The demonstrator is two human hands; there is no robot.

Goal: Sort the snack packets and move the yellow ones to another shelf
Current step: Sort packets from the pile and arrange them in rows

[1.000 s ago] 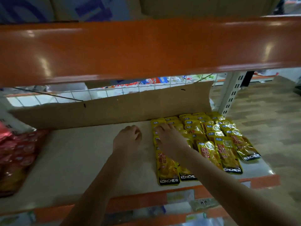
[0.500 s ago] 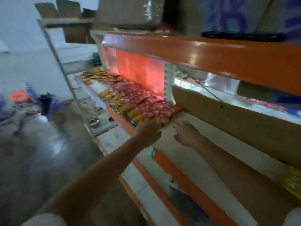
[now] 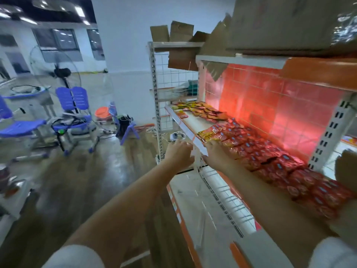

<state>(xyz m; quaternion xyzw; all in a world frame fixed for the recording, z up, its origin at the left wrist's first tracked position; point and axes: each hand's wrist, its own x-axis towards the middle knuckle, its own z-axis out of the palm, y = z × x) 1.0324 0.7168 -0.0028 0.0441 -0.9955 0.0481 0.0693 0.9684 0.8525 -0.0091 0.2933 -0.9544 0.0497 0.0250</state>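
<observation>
Both arms reached out toward 12 o'clock along the shelf (image 3: 195, 141). The left hand (image 3: 178, 154) hovered just off the shelf's front edge, over the floor side, its fingers loosely curled and its grip holding nothing. The right hand (image 3: 217, 153) lay at 3 o'clock of the left one, on the near end of the red packets (image 3: 270, 157), fingers stretched forward and fairly straight, grip wide; its fingertips reached the yellow packets (image 3: 209, 135) lying at the front edge of the shelf at about 12 o'clock from that hand. Whether the fingertips actually touched the yellow ones could not be told through the blur. The red packets ran in overlapping rows toward 5 o'clock under the right forearm. Farther along the shelf, at 12 o'clock, a mixed heap of packets (image 3: 201, 110) lay well apart from the hands. Blue chairs (image 3: 73, 105) and a standing fan (image 3: 61, 72) stood on the floor at 9 to 10 o'clock.
</observation>
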